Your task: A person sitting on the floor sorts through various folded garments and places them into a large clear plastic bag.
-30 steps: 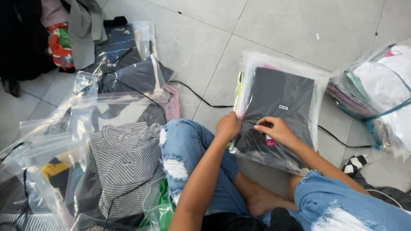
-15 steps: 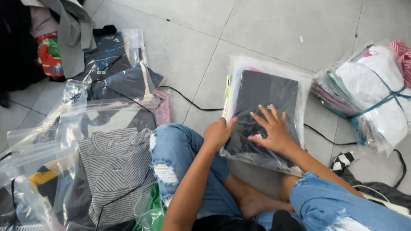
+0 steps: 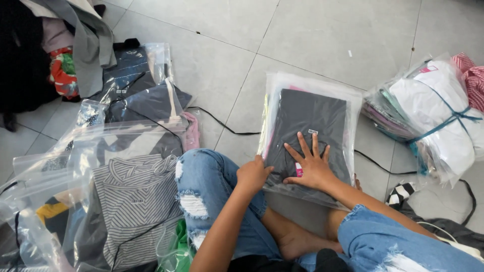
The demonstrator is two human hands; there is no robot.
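Right hand [image 3: 311,166] flat, fingers spread, palm down on a clear plastic bag [image 3: 307,133] holding a folded dark garment [image 3: 312,118]. Left hand [image 3: 253,174] curled closed at the bag's near left corner, looks like it's pinching the edge, though the grip itself is hidden. Bag lies on the grey tile floor [image 3: 227,40], just ahead of the person's knees in ripped blue jeans [image 3: 212,181]. Left side: pile of bagged clothes, striped shirt [image 3: 136,201] on top. Right side: tied bundle of bagged clothes [image 3: 433,116], well apart. Thin black cord [image 3: 222,123] runs under the bag.
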